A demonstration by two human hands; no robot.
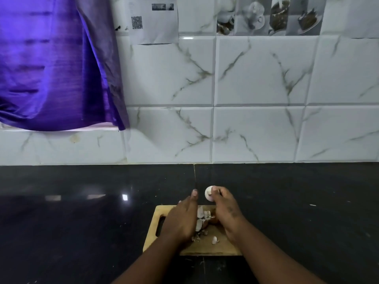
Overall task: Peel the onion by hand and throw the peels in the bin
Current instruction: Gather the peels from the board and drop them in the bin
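A pale, whitish onion [208,194] is held above the far edge of a wooden cutting board [207,245]; my right hand [224,210] grips it with thumb and fingers curled round it. My left hand [182,217] hovers just left of the onion, thumb extended toward it, over the board; whether it holds anything is hidden. A heap of brownish and white peels [203,221] lies on the board between my hands, and one small white piece [214,240] sits nearer the front edge. No bin is in view.
The board lies on a dark glossy countertop [82,222] against a white marble-tiled wall [256,119]. A purple curtain [55,64] hangs at the upper left. A printed sheet [153,19] is stuck on the tiles.
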